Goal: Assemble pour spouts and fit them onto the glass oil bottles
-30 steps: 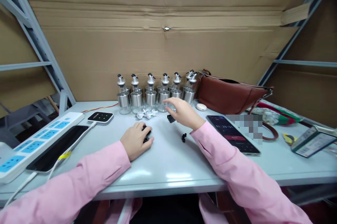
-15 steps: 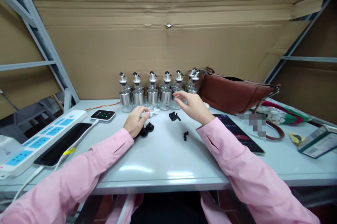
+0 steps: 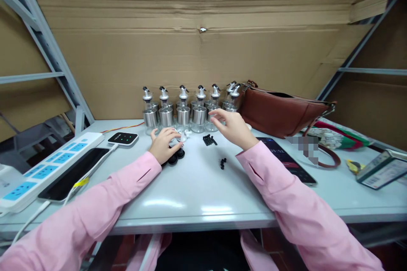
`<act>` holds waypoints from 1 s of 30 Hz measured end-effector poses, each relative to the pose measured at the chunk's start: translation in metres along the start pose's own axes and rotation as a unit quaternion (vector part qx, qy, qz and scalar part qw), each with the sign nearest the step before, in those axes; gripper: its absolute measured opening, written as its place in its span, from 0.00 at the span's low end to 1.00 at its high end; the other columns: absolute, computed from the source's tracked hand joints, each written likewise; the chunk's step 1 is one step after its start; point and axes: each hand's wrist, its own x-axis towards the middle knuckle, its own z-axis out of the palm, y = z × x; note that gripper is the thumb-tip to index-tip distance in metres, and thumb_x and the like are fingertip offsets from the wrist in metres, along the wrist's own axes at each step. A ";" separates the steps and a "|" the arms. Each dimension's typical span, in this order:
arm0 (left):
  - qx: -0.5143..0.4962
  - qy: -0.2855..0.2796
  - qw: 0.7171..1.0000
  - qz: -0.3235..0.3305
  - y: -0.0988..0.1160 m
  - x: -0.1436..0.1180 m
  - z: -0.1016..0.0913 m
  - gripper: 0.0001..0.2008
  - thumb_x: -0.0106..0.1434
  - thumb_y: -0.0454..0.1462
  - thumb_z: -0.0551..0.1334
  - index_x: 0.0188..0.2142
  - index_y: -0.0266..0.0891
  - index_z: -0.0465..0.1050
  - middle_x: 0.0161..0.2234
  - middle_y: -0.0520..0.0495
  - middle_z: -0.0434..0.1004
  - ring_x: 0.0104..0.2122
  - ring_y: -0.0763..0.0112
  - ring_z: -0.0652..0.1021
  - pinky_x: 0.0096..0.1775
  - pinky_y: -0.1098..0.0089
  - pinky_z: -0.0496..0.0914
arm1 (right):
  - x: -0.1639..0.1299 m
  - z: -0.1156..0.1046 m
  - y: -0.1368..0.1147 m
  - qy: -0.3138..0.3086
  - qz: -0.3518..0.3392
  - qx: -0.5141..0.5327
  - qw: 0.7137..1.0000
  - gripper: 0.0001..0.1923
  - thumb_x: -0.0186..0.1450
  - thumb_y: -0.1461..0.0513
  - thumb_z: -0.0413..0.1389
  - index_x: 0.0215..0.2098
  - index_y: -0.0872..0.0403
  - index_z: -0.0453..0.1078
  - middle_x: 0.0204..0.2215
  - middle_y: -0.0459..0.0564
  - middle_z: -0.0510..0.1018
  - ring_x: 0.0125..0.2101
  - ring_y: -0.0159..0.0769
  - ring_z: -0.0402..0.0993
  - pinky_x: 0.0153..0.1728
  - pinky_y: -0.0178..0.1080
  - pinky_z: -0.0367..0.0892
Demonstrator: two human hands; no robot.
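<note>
My left hand (image 3: 164,146) is over the table, fingers spread, beside small white and clear plastic pieces (image 3: 184,136). Its thumb is close to a group of round black caps (image 3: 173,157), partly covered by the hand. Whether its fingertips touch the pieces I cannot tell. My right hand (image 3: 234,129) hovers to the right, thumb and fingers apart, with nothing visible in it. Left of it lies a small pile of black stick-like parts (image 3: 209,140). Several tiny black pieces (image 3: 223,163) lie nearer to me. Behind stand glass bottles (image 3: 183,115) with steel bands and pourer tops.
At the left are a power strip (image 3: 51,169), a dark phone (image 3: 74,174) with a white cable, and a small device (image 3: 123,138). To the right are a brown bag (image 3: 280,112), a phone showing a timer (image 3: 288,160) and a box (image 3: 383,169). Cardboard (image 3: 203,59) stands behind.
My left hand has spread its fingers and its thumb has swung out over the black caps. The right hand has hardly moved. The view has shifted slightly.
</note>
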 end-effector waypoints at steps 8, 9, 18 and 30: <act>0.049 0.183 0.947 0.261 0.002 -0.007 -0.005 0.05 0.62 0.36 0.59 0.39 0.42 0.70 0.39 0.47 0.78 0.41 0.66 0.76 0.51 0.55 0.50 | -0.002 -0.002 -0.014 -0.085 0.010 0.191 0.978 0.12 0.60 0.59 0.53 0.39 0.57 0.71 0.31 0.52 0.79 0.33 0.37 0.75 0.37 0.40 0.69; 0.065 0.211 0.928 0.301 0.005 -0.007 -0.007 0.05 0.62 0.35 0.59 0.38 0.41 0.70 0.38 0.48 0.79 0.40 0.68 0.77 0.51 0.56 0.50 | -0.002 -0.002 -0.016 -0.118 0.033 0.259 0.958 0.13 0.60 0.58 0.54 0.40 0.57 0.70 0.31 0.52 0.78 0.32 0.36 0.75 0.36 0.39 0.69; 0.121 0.288 0.837 0.449 0.022 -0.010 -0.017 0.04 0.60 0.31 0.60 0.32 0.42 0.69 0.32 0.56 0.80 0.34 0.74 0.78 0.51 0.60 0.55 | -0.006 0.005 -0.019 -0.380 0.110 0.417 0.818 0.17 0.53 0.55 0.62 0.36 0.59 0.71 0.26 0.47 0.76 0.25 0.26 0.72 0.29 0.33 0.69; 0.097 0.206 0.876 0.426 0.030 -0.014 -0.011 0.09 0.64 0.41 0.56 0.38 0.37 0.65 0.38 0.44 0.77 0.37 0.67 0.76 0.42 0.62 0.64 | -0.006 0.005 -0.017 -0.376 0.096 0.442 0.809 0.15 0.51 0.58 0.64 0.31 0.58 0.69 0.23 0.44 0.75 0.23 0.25 0.69 0.30 0.33 0.67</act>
